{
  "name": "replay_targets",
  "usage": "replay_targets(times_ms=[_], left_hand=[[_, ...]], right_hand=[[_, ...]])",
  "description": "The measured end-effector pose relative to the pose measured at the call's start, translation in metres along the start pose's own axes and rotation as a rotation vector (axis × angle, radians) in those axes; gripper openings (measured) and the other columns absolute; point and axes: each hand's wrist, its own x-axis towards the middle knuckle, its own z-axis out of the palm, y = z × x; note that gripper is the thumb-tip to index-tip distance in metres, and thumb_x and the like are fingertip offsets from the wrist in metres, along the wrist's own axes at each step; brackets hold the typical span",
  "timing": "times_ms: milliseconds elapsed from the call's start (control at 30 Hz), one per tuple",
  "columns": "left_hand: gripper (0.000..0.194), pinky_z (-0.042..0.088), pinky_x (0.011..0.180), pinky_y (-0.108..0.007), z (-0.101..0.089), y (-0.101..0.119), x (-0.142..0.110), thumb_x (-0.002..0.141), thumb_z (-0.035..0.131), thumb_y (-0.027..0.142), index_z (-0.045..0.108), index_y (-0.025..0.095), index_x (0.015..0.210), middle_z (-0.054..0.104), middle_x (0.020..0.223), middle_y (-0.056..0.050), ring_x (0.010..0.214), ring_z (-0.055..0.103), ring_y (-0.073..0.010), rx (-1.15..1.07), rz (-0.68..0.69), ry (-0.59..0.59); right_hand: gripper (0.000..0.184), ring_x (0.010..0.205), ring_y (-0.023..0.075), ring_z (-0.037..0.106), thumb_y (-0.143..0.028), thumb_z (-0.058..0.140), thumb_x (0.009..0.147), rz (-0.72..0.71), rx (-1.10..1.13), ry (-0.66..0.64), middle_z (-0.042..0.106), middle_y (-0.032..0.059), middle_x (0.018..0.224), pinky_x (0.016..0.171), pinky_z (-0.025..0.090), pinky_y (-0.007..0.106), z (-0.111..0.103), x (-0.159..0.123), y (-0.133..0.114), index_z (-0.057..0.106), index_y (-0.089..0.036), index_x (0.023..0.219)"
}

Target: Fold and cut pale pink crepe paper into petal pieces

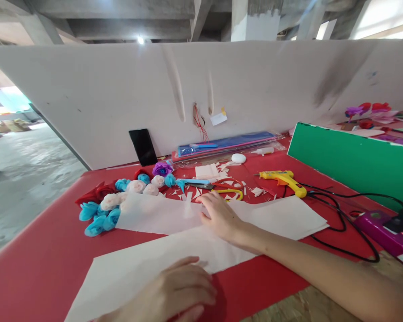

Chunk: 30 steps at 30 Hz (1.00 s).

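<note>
Two long sheets of white paper lie on the red tabletop. My right hand (220,217) rests on the back paper sheet (151,212), fingers bent with thumb and forefinger apart. Beside its fingertips stands a small translucent strip (188,205). The front paper sheet (130,261) lies nearer to me, overlapping the back one under my right wrist. Over its lower edge hovers my left hand (174,293), blurred, fingers loosely stretched with nothing seen in them. Just beyond the right hand are scissors (233,192) with red and yellow handles among paper scraps.
Blue, white, red and purple fabric-like flowers (104,212) cluster at left. A yellow glue gun (285,179) and its black cable lie right, near a purple power strip (386,237). A black phone (143,146) leans on the white partition (121,98). A green board (349,165) stands right.
</note>
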Motion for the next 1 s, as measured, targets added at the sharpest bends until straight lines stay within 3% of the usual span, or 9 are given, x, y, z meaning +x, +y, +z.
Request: replay_targets(times_ms=[133,267,467,567,700,833,933,1000], left_hand=[[0.038,0.043,0.101,-0.022,0.016,-0.020,-0.009,0.085,0.042,0.007,0.061,0.027,0.112,0.066,0.120,0.002,0.113,0.058,-0.0133,0.046,-0.119,0.146],[0.044,0.044,0.100,-0.022,0.023,-0.028,-0.008,0.079,0.044,0.003,0.060,0.027,0.113,0.065,0.120,0.001,0.113,0.058,-0.0145,0.037,-0.093,0.131],[0.041,0.045,0.098,-0.020,0.020,-0.031,-0.009,0.082,0.044,0.004,0.061,0.026,0.111,0.066,0.118,-0.001,0.111,0.060,-0.0140,-0.020,-0.098,0.133],[0.040,0.045,0.098,-0.020,0.021,-0.032,-0.010,0.082,0.043,0.004,0.062,0.025,0.110,0.066,0.118,-0.001,0.112,0.059,-0.0145,-0.041,-0.118,0.131],[0.041,0.045,0.098,-0.024,0.023,-0.033,-0.012,0.083,0.041,0.004,0.062,0.026,0.110,0.065,0.119,-0.002,0.113,0.058,-0.0165,-0.092,-0.131,0.129],[0.037,0.046,0.093,-0.024,0.025,-0.035,-0.015,0.085,0.038,0.005,0.063,0.025,0.104,0.067,0.109,-0.003,0.104,0.060,-0.0160,-0.185,-0.137,0.176],[0.026,0.051,0.076,-0.023,0.022,-0.036,-0.014,0.087,0.039,0.014,0.064,0.022,0.087,0.067,0.088,-0.004,0.083,0.063,-0.0161,-0.286,-0.275,0.265],[0.022,0.051,0.072,-0.024,0.018,-0.034,-0.013,0.089,0.042,0.024,0.064,0.022,0.084,0.067,0.085,-0.003,0.079,0.063,-0.0170,-0.369,-0.415,0.310]], right_hand=[[0.029,0.097,0.0283,0.049,-0.014,0.065,0.070,0.075,-0.072,-0.050,0.062,0.0112,0.095,0.086,0.040,0.045,-0.009,0.007,0.008,0.058,-0.015,0.098],[0.029,0.091,0.0249,0.052,-0.013,0.066,0.069,0.114,-0.104,-0.121,0.062,0.0075,0.088,0.078,0.043,0.038,-0.013,0.010,0.011,0.058,-0.015,0.097],[0.029,0.102,0.0253,0.053,-0.025,0.068,0.076,0.178,-0.155,-0.171,0.058,0.0089,0.106,0.087,0.042,0.045,-0.012,0.009,0.009,0.058,-0.014,0.102],[0.023,0.097,0.0215,0.057,-0.031,0.061,0.084,0.200,-0.126,-0.212,0.060,0.0060,0.105,0.084,0.046,0.043,-0.012,0.011,0.009,0.059,-0.015,0.101],[0.017,0.091,0.0191,0.058,-0.031,0.059,0.086,0.214,-0.021,-0.221,0.062,0.0044,0.098,0.081,0.048,0.040,-0.014,0.014,0.008,0.061,-0.015,0.091],[0.010,0.087,0.0190,0.057,-0.015,0.066,0.074,0.206,0.181,-0.146,0.060,0.0016,0.081,0.081,0.044,0.036,-0.025,0.017,0.001,0.057,-0.016,0.070],[0.008,0.078,0.0166,0.057,-0.018,0.061,0.075,0.194,0.399,-0.092,0.059,-0.0004,0.075,0.073,0.044,0.031,-0.042,0.019,-0.006,0.055,-0.018,0.071],[0.007,0.075,0.0151,0.058,-0.025,0.058,0.078,0.194,0.545,-0.066,0.060,-0.0002,0.079,0.069,0.045,0.029,-0.053,0.020,-0.011,0.055,-0.019,0.077]])
